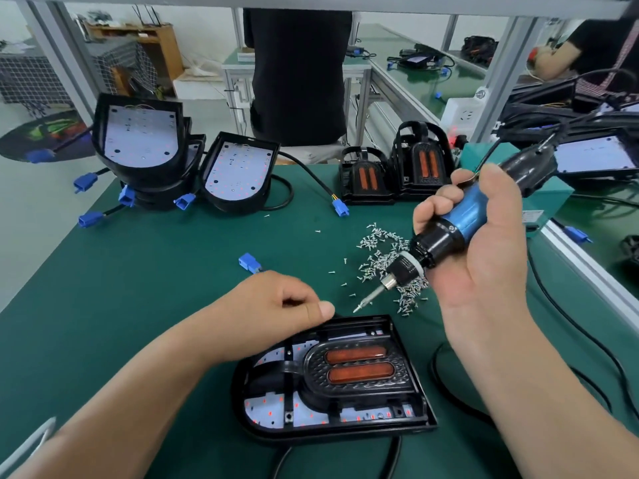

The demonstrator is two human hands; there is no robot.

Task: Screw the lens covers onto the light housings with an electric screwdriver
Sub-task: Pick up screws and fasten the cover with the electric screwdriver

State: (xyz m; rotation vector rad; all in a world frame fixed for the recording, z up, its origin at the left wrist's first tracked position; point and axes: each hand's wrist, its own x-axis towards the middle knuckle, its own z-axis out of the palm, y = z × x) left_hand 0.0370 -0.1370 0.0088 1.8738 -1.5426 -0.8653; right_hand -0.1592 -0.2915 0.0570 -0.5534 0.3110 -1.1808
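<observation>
Light housing (311,435) lies flat on the near part of our green table (155,288), its lens cover (356,364) seated inside with two orange strips facing up; farther back, open housings (145,146) lean in a stack at left and covered ones (422,160) stand at right; our right hand (484,257) curls round the blue barrel of the electric screwdriver (460,219), tilted with its bit just above the housing's far edge; our left hand (276,305) sits with fingers curled at the housing's far left corner, though whether it grips the rim we cannot tell; a pile of screws (380,250) lies behind the bit.
</observation>
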